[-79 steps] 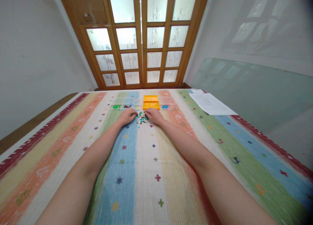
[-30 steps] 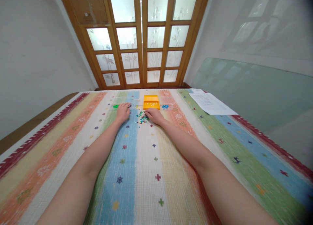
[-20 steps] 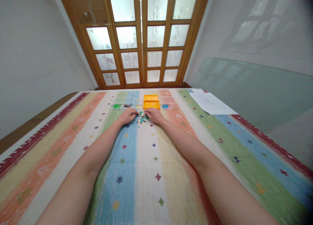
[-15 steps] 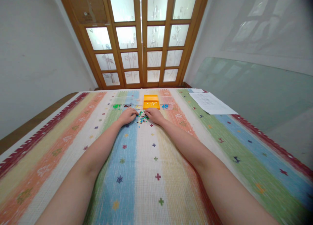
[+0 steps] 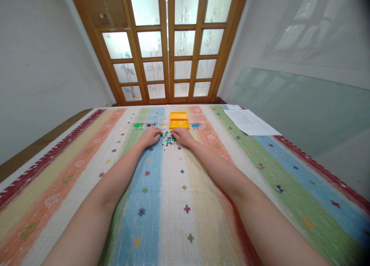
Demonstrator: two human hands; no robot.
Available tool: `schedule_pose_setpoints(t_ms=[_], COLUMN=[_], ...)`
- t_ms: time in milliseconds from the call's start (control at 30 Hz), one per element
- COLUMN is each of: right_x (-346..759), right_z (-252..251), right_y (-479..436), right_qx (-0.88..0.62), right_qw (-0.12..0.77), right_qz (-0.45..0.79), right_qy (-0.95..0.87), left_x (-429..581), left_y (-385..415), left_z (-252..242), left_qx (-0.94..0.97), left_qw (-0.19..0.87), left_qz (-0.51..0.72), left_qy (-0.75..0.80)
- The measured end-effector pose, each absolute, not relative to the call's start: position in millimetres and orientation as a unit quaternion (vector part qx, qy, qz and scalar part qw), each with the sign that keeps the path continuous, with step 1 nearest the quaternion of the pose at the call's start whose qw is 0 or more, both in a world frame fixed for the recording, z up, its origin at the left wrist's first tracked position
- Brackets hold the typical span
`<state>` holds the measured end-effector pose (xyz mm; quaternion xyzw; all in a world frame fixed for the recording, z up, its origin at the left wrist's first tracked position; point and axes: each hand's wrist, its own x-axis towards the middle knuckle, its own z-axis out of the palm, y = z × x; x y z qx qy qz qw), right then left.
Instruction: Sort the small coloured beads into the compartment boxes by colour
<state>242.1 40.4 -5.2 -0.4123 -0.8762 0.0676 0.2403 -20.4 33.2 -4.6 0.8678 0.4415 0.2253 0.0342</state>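
Note:
Between my two hands lies a loose pile of tiny mixed-colour pieces, bead-like, in green, blue, dark and pale tones. My left hand rests at the pile's left side with its fingers curled together at the edge. On the opposite side my right hand has its thumb and fingers pinched close over the pieces. Whatever either hand holds is too small to make out. Just behind stands an open yellow box with a few pale pieces inside. Green pieces, dark brown pieces and blue pieces sit in clear trays beside it.
A striped, patterned cloth covers the table. Printed sheets of paper lie at the back right. Beyond the far edge is a wooden glazed door, and a glass panel leans by the right wall.
Both hands stay almost in place at the pile, with only slight finger movement. The box and the sorted groups look the same.

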Motion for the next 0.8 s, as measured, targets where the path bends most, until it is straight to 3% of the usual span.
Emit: schedule_pose_setpoints(t_ms=[800], right_x=[242.4], right_z=[-4.8], right_y=[40.8], right_qx=[-0.417], right_qw=[0.234], right_qz=[0.077], right_qy=[-0.875], left_x=[-22.3], left_y=[33.8], left_z=[-6.3], left_qx=[0.862], left_qw=[0.050], left_qz=[0.236], left_qy=[0.445])
